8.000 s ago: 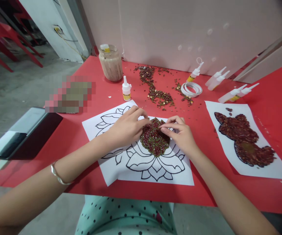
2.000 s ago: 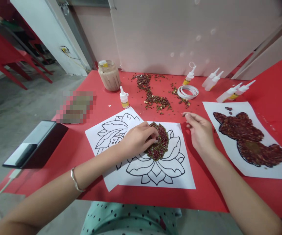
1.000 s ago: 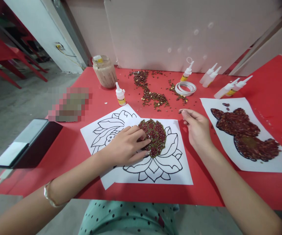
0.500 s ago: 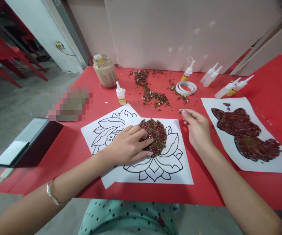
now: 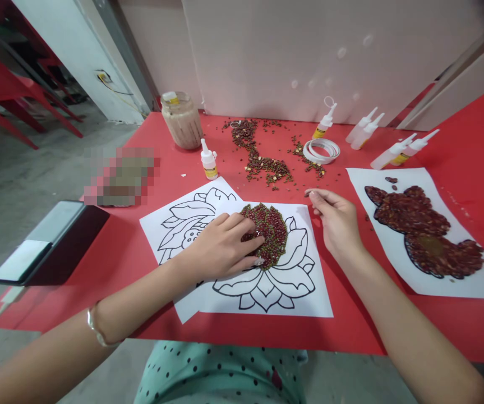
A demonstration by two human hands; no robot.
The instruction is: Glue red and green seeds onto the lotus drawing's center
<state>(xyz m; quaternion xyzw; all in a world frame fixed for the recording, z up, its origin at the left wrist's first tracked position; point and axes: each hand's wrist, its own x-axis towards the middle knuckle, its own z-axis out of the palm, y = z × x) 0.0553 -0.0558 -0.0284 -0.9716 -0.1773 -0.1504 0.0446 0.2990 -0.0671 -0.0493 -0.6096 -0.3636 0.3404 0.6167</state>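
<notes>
My left hand (image 5: 227,244) rests on a white sheet printed with a lotus outline (image 5: 264,289). Its thumb and fingers are apart, touching the left side of a patch of red and green beans (image 5: 273,235) that fills the flower's middle. Part of the patch is hidden beneath the fingers. My right hand (image 5: 336,219) is raised beside the sheet's upper right corner, thumb and forefinger pinched together. Something small and dark shows at those fingertips, too small to name. Under the lotus sheet lies a second sheet with a flower drawing (image 5: 183,219), partly covered.
Loose beans (image 5: 262,163) are scattered at the back, near a roll of white tape (image 5: 321,151). Several glue bottles (image 5: 209,160) and a glass jar (image 5: 183,123) stand or lie around. A bean-covered picture (image 5: 424,233) lies at right, a tablet-like device (image 5: 42,241) at left.
The view has shifted very slightly. Both hands keep almost the same place and pose, and the bean patch looks the same.
</notes>
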